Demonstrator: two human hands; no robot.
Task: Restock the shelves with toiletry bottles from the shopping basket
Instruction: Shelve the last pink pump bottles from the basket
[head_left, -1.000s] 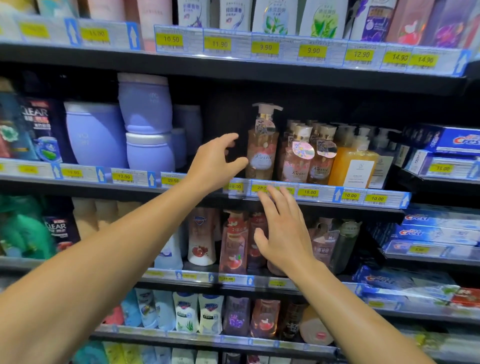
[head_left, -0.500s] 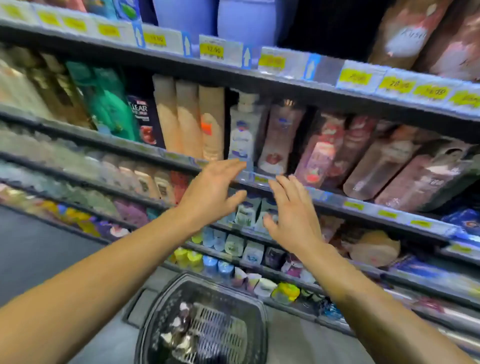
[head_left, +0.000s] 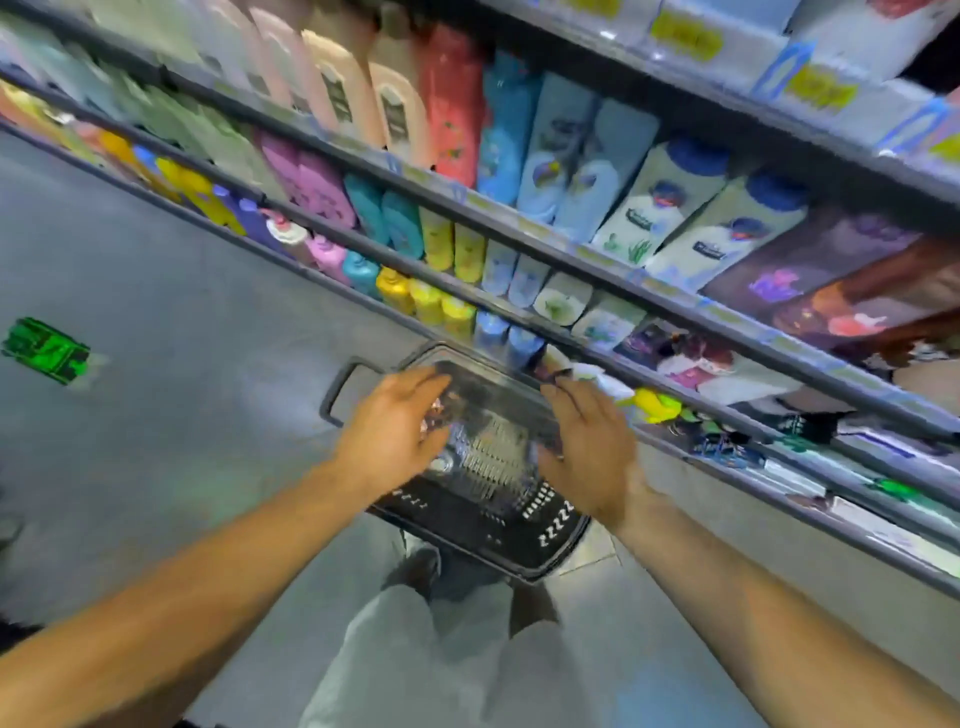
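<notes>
Shelves: we see the shelves (head_left: 649, 291) run slantwise from upper left to lower right, several tiers packed with toiletry bottles (head_left: 545, 156) standing side by side; all of it is smeared by motion.
Floor: the grey floor (head_left: 182, 338) lies wide and open to our left of the shelves, with a green marking (head_left: 47, 351) well off toward the left edge.
Shopping basket: the black shopping basket (head_left: 535, 551) sits on the floor just beside the lowest shelf edge, right in front of our legs (head_left: 415, 665); its handle (head_left: 343, 384) sticks out on the far left side. What lies inside is too blurred for us to name.
Left hand: our left hand (head_left: 395, 436) hovers over the basket's left rim, fingers spread and loosely bent, holding nothing.
Right hand: our right hand (head_left: 592, 447) hovers over the right rim, fingers fairly straight, holding nothing, close to the bottom shelf's front edge.
Gap: between our two hands the basket's mouth is open to reach.
</notes>
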